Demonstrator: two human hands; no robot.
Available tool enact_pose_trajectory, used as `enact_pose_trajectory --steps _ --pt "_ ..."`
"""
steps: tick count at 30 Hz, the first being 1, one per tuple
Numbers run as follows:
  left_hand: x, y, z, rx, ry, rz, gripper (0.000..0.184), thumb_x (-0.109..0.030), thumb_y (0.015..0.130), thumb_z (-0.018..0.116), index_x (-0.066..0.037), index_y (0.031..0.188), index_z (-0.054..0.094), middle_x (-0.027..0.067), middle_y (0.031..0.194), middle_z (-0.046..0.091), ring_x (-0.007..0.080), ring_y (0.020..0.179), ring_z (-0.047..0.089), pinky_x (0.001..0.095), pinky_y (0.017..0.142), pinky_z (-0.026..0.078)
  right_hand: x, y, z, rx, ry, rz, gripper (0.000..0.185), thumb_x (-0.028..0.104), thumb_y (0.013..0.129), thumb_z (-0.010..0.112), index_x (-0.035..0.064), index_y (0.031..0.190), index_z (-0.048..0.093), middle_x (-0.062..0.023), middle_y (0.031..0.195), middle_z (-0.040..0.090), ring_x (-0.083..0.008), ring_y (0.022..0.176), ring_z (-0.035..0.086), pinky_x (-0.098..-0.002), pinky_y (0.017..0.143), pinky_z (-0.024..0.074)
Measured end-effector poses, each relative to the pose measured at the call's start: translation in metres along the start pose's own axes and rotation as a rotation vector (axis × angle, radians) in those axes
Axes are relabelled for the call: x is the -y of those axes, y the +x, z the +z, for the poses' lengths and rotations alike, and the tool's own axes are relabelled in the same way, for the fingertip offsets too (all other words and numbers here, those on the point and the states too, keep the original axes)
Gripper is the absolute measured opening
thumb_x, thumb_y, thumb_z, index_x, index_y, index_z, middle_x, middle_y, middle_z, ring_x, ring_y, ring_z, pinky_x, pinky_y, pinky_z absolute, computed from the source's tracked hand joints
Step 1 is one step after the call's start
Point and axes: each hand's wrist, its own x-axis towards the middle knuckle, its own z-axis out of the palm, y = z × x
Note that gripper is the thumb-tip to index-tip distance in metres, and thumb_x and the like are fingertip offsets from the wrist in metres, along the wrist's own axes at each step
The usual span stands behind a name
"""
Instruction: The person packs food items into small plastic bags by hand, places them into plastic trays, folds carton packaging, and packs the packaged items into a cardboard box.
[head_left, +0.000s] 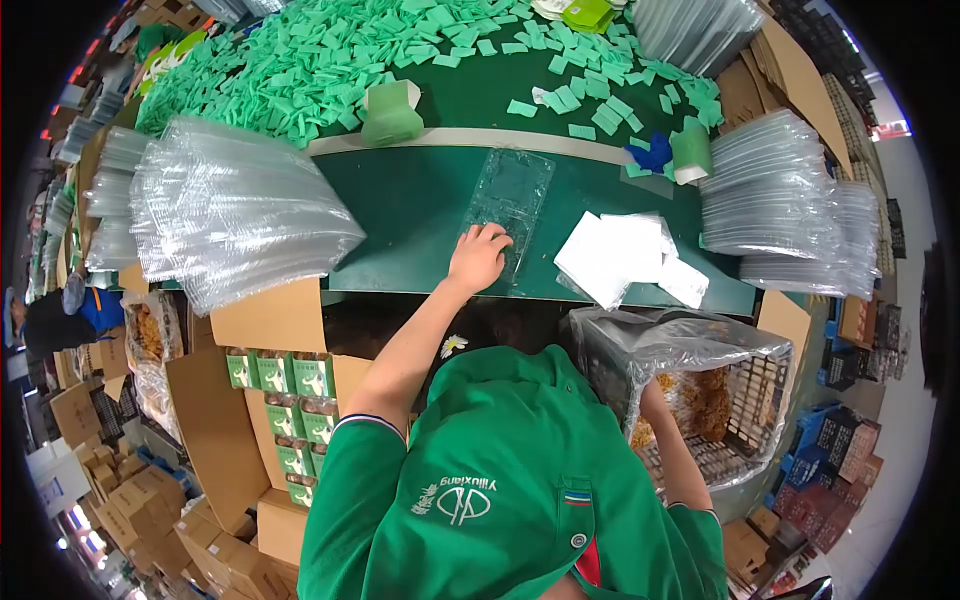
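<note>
On the green table, a clear plastic tray (pixel 512 185) lies lengthwise, pointing away from me. My left hand (pixel 477 258) is at the tray's near end, its bent fingers holding the left edge. To the right, my right hand (pixel 655 400) reaches into a crate lined with clear plastic (pixel 690 345). Its fingers are mostly hidden, so what they hold cannot be seen. Brown, crumbly food pieces (pixel 708 400) lie in the crate beside that hand. White sheets (pixel 615 255) rest on the table right of the tray.
Stacks of clear trays (pixel 235 210) stand at the left and right (pixel 765 200). Many small green packets (pixel 300 60) are heaped at the back, with green boxes (pixel 392 115) near the ledge. A carton of green-labelled packs (pixel 290 400) sits below left. Part of another person shows far left.
</note>
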Motion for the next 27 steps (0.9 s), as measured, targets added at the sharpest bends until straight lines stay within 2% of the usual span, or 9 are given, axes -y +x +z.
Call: enact_pose_trajectory --steps 2,4,8,12,16,19,22,24,27 --pt "-0.004 -0.003 -0.003 0.027 -0.010 -0.035 0.030 -0.009 0.071 0.062 -0.015 0.100 0.062 0.0023 0.114 0.048 0.0262 0.106 0.045 0.0413 0.088 0.040 -0.047 0.004 0.010 0.106 -0.455 -0.434 0.045 0.010 0.077 0.055 0.0031 0.121 0.050 -0.0162 0.119 0.056 -0.0344 0.106 0.054 -0.0412 0.085 0.0434" --pt "-0.008 -0.003 -0.010 -0.025 0.025 -0.036 0.033 -0.009 0.070 0.063 -0.015 0.103 0.061 0.0042 0.118 0.046 0.0274 0.109 0.043 0.0426 0.090 0.038 -0.055 0.013 0.005 0.149 -0.552 -0.572 0.044 0.010 0.076 0.057 0.0033 0.119 0.052 -0.0143 0.118 0.057 -0.0329 0.105 0.055 -0.0405 0.085 0.0439" --pt "-0.011 -0.011 -0.023 -0.118 0.049 -0.047 0.037 -0.010 0.068 0.064 -0.015 0.105 0.061 0.0071 0.126 0.042 0.0296 0.113 0.039 0.0437 0.092 0.035 -0.048 0.008 0.008 0.115 0.003 -0.212 0.037 0.010 0.075 0.058 0.0020 0.111 0.057 -0.0133 0.110 0.061 -0.0300 0.100 0.057 -0.0379 0.083 0.0450" --pt "-0.015 -0.020 -0.048 -0.212 0.029 -0.022 0.038 -0.010 0.067 0.065 -0.013 0.105 0.060 0.0076 0.127 0.042 0.0302 0.113 0.039 0.0437 0.091 0.035 0.013 -0.004 -0.036 -0.057 0.426 0.475 0.025 0.007 0.074 0.059 -0.0015 0.097 0.060 -0.0115 0.090 0.064 -0.0216 0.088 0.061 -0.0317 0.077 0.0463" --pt "-0.033 -0.019 -0.071 -0.213 0.030 0.009 0.038 -0.011 0.068 0.065 -0.014 0.105 0.059 0.0085 0.126 0.043 0.0319 0.113 0.039 0.0442 0.091 0.034 0.048 -0.043 -0.061 -0.562 1.210 0.162 0.004 0.004 0.074 0.055 0.0015 0.072 0.058 -0.0031 0.067 0.053 -0.0119 0.060 0.049 -0.0269 0.067 0.0435" --pt "-0.067 -0.004 -0.088 -0.196 0.021 0.142 0.035 -0.010 0.070 0.065 -0.014 0.104 0.060 0.0093 0.124 0.045 0.0327 0.112 0.039 0.0437 0.092 0.034 0.035 -0.072 -0.071 -0.456 1.476 -0.032 0.042 0.005 0.072 0.058 -0.0069 0.111 0.048 0.0019 0.062 0.043 -0.0091 0.056 0.043 -0.0261 0.080 0.0428" --pt "-0.121 0.014 -0.106 -0.183 -0.020 0.309 0.032 -0.007 0.075 0.063 -0.012 0.106 0.060 0.0084 0.124 0.047 0.0311 0.111 0.040 0.0404 0.095 0.033 0.088 -0.084 -0.078 -0.502 1.474 -0.089 0.051 0.014 0.074 0.061 -0.0049 0.119 0.047 0.0020 0.064 0.048 -0.0117 0.070 0.055 -0.0302 0.085 0.0431" --pt "-0.163 0.023 -0.113 -0.111 -0.114 0.420 0.029 -0.005 0.075 0.063 -0.011 0.103 0.061 0.0083 0.123 0.049 0.0296 0.111 0.040 0.0390 0.094 0.033 0.046 -0.083 -0.063 -0.282 1.568 -0.349 0.047 0.014 0.072 0.060 0.0006 0.114 0.046 -0.0097 0.105 0.049 -0.0205 0.099 0.048 -0.0359 0.094 0.0360" --pt "-0.217 0.025 -0.109 0.029 -0.236 0.632 0.029 -0.004 0.073 0.063 -0.010 0.101 0.061 0.0076 0.118 0.052 0.0282 0.106 0.044 0.0380 0.092 0.034 0.099 -0.087 -0.064 -0.524 1.822 -0.432 0.042 0.013 0.072 0.058 -0.0013 0.110 0.047 -0.0107 0.101 0.048 -0.0223 0.103 0.045 -0.0340 0.093 0.0353"
